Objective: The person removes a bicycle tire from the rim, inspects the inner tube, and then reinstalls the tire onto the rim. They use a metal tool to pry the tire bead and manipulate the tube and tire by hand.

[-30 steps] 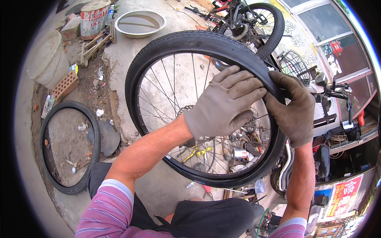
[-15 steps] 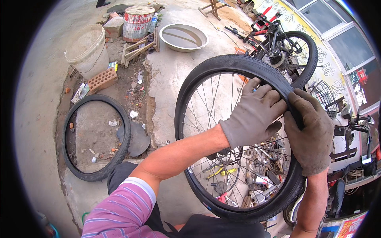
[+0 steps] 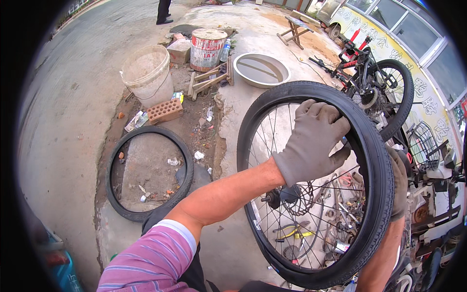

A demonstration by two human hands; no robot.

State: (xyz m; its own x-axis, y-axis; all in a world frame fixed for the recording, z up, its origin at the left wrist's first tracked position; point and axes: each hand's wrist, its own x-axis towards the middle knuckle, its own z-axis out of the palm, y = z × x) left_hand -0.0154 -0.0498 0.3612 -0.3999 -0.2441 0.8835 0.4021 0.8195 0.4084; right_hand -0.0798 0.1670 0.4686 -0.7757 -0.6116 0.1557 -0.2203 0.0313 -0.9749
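Note:
A bicycle wheel [image 3: 377,209] with a black tyre stands tilted in front of me. It has thin spokes, and a brake disc [image 3: 300,202] shows at its hub. My left hand [image 3: 315,138], in a grey glove, reaches across the spokes. Its bent fingers hook onto the inner edge of the rim and tyre at the upper part, with the thumb apart. Gloved too, my right hand [image 3: 400,182] grips the tyre's outer right side; the tyre hides most of its fingers. Part of the tyre's inner edge looks loose from the rim along the right side.
Another tyre [image 3: 188,168] lies on the ground at left. Beyond it are a perforated brick [image 3: 164,111], a white bucket [image 3: 148,80], a paint drum [image 3: 206,51] and a water basin [image 3: 262,69]. Pliers [image 3: 290,229] and loose parts lie behind the spokes. A bicycle [image 3: 369,92] rests upside down at right.
My right hand has slid down from the top of the tyre to its outer right side. My left hand stays at the rim's inner edge. The view has shifted, so things appear further right.

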